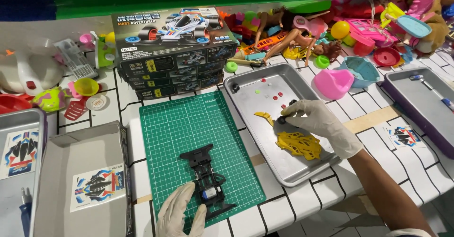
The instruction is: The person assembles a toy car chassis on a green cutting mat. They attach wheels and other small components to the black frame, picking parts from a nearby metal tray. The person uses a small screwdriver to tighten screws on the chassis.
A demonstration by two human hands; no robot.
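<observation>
Left hand (pixel 179 213), white-gloved, lay with fingers loosely spread on the green cutting mat (pixel 175 128), fingertips touching the black toy-car chassis (pixel 207 180) at its near end. The chassis sat lengthwise on the mat's lower half. Right hand (pixel 321 126), also gloved, reached into the metal tray (pixel 265 142) and pinched a small black wheel (pixel 282 120) between thumb and forefinger. Yellow plastic body parts (pixel 298 145) lay in the tray just beside that hand. Stacked model-car boxes (pixel 172 48) stood behind the mat.
</observation>
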